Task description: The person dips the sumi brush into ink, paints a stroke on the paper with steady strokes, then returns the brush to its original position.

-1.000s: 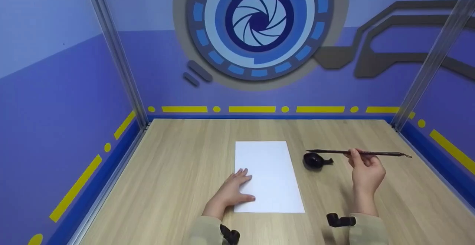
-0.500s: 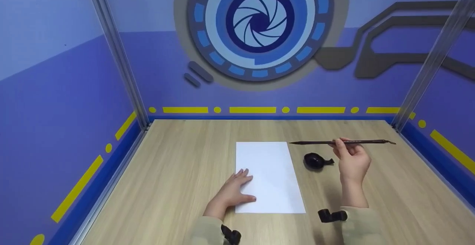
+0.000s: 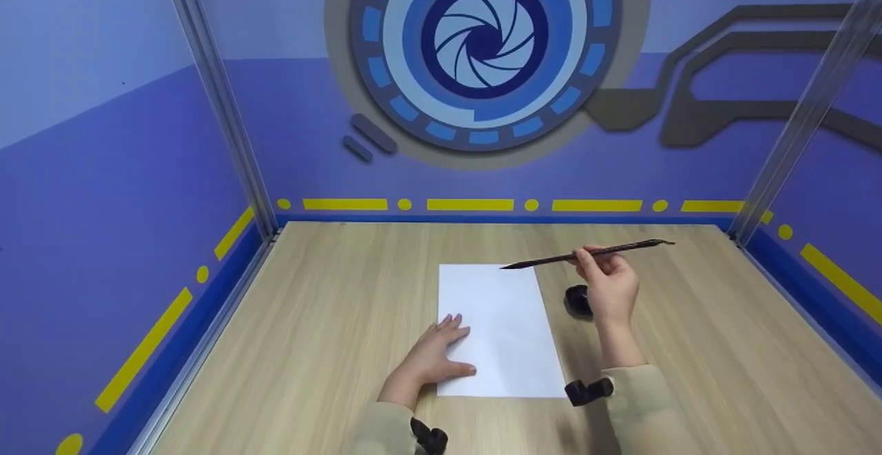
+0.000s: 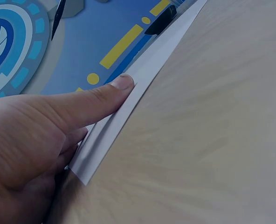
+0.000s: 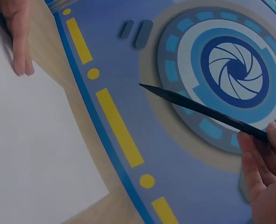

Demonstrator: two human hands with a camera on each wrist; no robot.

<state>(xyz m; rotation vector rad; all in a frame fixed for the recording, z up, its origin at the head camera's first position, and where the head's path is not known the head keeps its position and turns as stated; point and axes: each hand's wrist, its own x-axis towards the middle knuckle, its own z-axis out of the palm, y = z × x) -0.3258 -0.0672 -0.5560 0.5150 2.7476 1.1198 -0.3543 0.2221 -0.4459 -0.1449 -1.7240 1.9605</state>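
Pinched in the grip of the right hand point(image 3: 610, 288), a dark brush point(image 3: 586, 254) hangs above the table point(image 3: 689, 345), its pointed tip out past the fingers over the far right corner of the white paper point(image 3: 499, 327). That sheet lies flat midway between the table's left and right edges. On its near left corner the left hand point(image 3: 434, 355) rests with fingers straight, holding nothing. Half hidden behind the right hand, a small black dish point(image 3: 576, 299) stands just off the paper's right edge.
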